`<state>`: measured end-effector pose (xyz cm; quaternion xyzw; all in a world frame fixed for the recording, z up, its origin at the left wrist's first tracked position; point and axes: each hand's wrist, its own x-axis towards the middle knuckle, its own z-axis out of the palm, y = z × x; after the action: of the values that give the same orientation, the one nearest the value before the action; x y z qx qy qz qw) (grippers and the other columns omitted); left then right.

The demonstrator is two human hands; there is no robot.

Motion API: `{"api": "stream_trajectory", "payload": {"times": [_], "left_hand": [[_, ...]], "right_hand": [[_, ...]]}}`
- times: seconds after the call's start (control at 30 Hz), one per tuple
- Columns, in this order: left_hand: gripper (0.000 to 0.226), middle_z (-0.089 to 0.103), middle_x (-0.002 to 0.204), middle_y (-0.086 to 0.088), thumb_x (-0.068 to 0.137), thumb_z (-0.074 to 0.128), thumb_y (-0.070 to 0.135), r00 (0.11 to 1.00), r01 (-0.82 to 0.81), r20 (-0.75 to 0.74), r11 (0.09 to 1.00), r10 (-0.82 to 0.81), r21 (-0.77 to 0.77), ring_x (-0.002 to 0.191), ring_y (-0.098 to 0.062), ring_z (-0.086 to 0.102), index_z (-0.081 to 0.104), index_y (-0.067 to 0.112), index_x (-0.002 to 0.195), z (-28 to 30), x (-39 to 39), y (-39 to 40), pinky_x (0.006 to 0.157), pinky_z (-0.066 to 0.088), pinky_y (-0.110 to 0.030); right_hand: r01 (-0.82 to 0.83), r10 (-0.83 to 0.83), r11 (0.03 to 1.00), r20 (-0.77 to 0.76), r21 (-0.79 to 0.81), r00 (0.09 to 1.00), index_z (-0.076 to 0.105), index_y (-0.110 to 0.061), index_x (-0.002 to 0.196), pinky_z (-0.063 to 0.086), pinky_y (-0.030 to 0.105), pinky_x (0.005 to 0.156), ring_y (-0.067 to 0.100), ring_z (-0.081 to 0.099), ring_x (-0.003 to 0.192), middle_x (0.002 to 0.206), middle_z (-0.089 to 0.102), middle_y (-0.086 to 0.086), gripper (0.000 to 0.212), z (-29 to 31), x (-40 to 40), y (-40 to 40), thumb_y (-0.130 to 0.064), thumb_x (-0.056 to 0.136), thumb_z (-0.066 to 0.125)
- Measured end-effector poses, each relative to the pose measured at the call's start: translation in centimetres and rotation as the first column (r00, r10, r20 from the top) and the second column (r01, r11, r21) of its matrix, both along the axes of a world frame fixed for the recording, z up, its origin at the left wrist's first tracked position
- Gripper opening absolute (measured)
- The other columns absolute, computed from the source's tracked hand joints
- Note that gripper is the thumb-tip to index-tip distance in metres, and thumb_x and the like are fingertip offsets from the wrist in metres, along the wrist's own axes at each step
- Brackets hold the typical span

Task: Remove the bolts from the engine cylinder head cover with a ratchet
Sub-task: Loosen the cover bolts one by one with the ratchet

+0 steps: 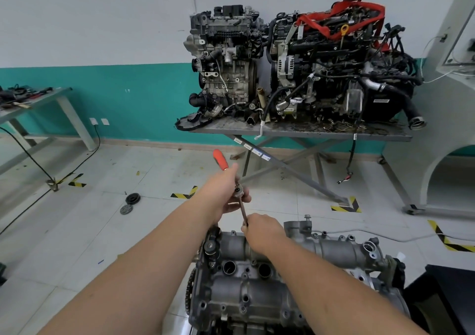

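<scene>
The cover [259, 278] lies at the bottom of the view on its engine, grey, with open round holes on top. Above its far edge the ratchet [237, 189] is held in the air: the left hand [223, 193] grips its head end, the red handle [220, 159] sticking up beyond the fingers. The right hand [262, 229] pinches the lower end of the extension [243, 212], just above the cover. One bolt [307, 217] stands on the cover's far side. Beyond, two engines [295, 62] sit on a lift table [295, 130]. A pulley [133, 198] and disc [126, 209] lie on the floor to the left.
</scene>
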<state>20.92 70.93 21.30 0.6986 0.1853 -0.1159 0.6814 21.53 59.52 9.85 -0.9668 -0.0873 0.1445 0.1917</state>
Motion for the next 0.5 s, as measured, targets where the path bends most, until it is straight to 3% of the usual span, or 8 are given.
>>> {"api": "stream_trajectory", "payload": {"times": [0.13,0.23,0.3,0.37,0.43,0.5], "left_hand": [[0.022,0.06,0.071,0.0,0.105,0.037,0.034,0.978,0.126,0.119,0.938,-0.172,0.322,0.058,-0.013,0.059,0.049,0.019,0.095,0.0,0.3,-0.9,0.073,0.049,-0.035],[0.023,0.06,0.075,0.0,0.106,0.036,0.033,0.928,0.21,0.16,0.826,-0.337,0.523,0.06,-0.012,0.063,0.048,0.019,0.092,0.8,0.2,-0.8,0.068,0.047,-0.031],[0.021,0.062,0.076,0.0,0.106,0.038,0.034,0.873,0.227,0.135,0.636,-0.469,0.737,0.064,-0.012,0.064,0.049,0.019,0.096,1.3,0.1,-0.8,0.06,0.044,-0.029],[0.022,0.058,0.077,0.001,0.105,0.039,0.038,0.798,0.186,0.065,0.348,-0.6,0.919,0.069,-0.018,0.06,0.048,0.02,0.095,1.5,0.0,-1.3,0.057,0.041,-0.031],[0.027,0.049,0.078,0.005,0.103,0.041,0.046,0.713,0.059,0.012,0.077,-0.701,0.995,0.074,-0.02,0.054,0.045,0.022,0.09,0.9,-0.4,-1.6,0.062,0.038,-0.032],[0.034,0.045,0.084,0.006,0.1,0.041,0.053,0.668,-0.104,0.023,-0.063,-0.744,0.993,0.082,-0.019,0.049,0.047,0.023,0.084,-0.2,-1.0,-1.5,0.071,0.036,-0.033]], "right_hand": [[-0.006,0.006,1.0,0.001,-0.002,1.0,0.062,-0.019,0.115,0.04,0.034,0.075,0.03,0.059,0.105,0.114,0.066,0.008,0.026,0.1,-0.1,0.0,-0.033,0.101,0.045],[-0.021,0.021,1.0,-0.004,-0.003,1.0,0.062,-0.02,0.115,0.042,0.035,0.077,0.03,0.059,0.105,0.114,0.065,0.007,0.026,0.2,-0.1,0.0,-0.033,0.101,0.044],[-0.021,0.021,1.0,-0.005,0.001,1.0,0.062,-0.019,0.115,0.043,0.035,0.077,0.03,0.059,0.104,0.113,0.066,0.007,0.026,0.2,-0.1,-0.1,-0.033,0.101,0.044],[-0.026,0.026,1.0,0.0,0.007,1.0,0.062,-0.018,0.114,0.041,0.034,0.076,0.03,0.059,0.104,0.113,0.066,0.008,0.026,0.1,-0.1,-0.1,-0.032,0.101,0.044],[-0.023,0.023,1.0,0.005,-0.003,1.0,0.061,-0.017,0.111,0.038,0.034,0.074,0.03,0.06,0.104,0.113,0.066,0.009,0.025,0.2,-0.2,-0.1,-0.032,0.102,0.043],[-0.044,0.045,0.998,0.032,-0.036,0.998,0.06,-0.016,0.106,0.037,0.035,0.072,0.03,0.061,0.103,0.113,0.066,0.01,0.024,0.3,-0.3,0.0,-0.028,0.103,0.04]]}}
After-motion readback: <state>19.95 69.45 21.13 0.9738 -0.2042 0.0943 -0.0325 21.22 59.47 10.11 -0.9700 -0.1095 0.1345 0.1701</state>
